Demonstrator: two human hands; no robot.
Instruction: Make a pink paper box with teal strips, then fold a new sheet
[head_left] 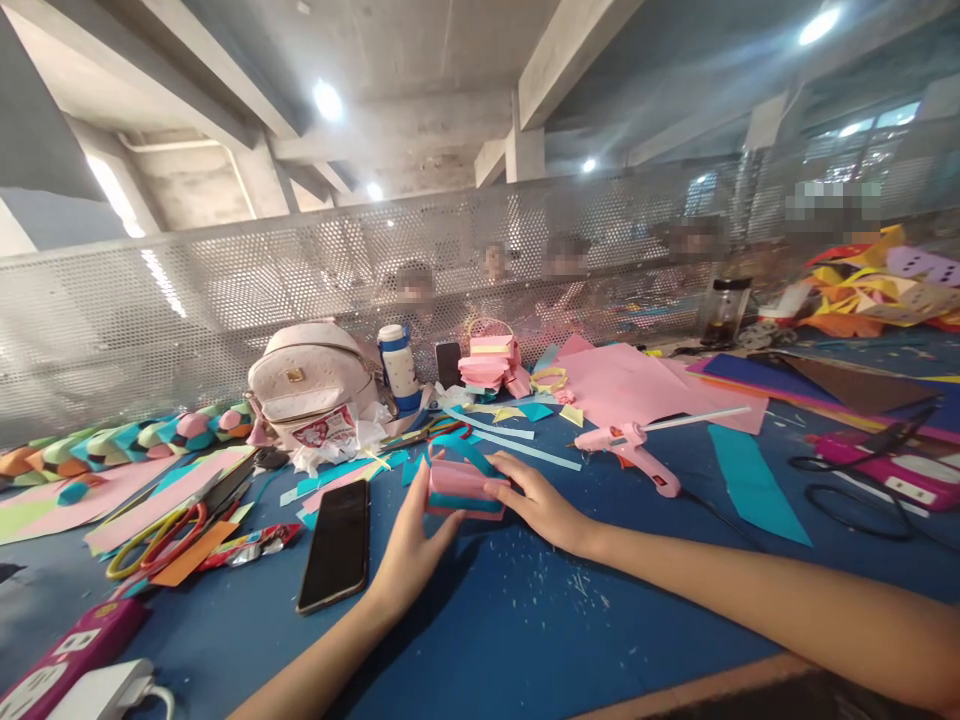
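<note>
Between my two hands is a small pink and teal paper box [459, 482], held just above the blue table. My left hand [414, 535] grips its left side, the thumb along the lower edge. My right hand [536, 498] has its fingers and thumb on the right end. A teal paper strip rises from the box top, partly hidden by my fingers. Just left of my left hand lies a black phone [335, 545]. To the right of my right hand rests a pink hot glue gun [630, 448] with a clear glue stick in its back.
Behind stand a pale backpack [315, 375], a white and blue bottle [397, 368] and a pink paper bag [491, 362]. Pink sheets [637, 395] lie back right. Scissors [174, 535] lie left. Power strips [75, 655] sit at both sides. A perforated metal screen [315, 270] closes the back.
</note>
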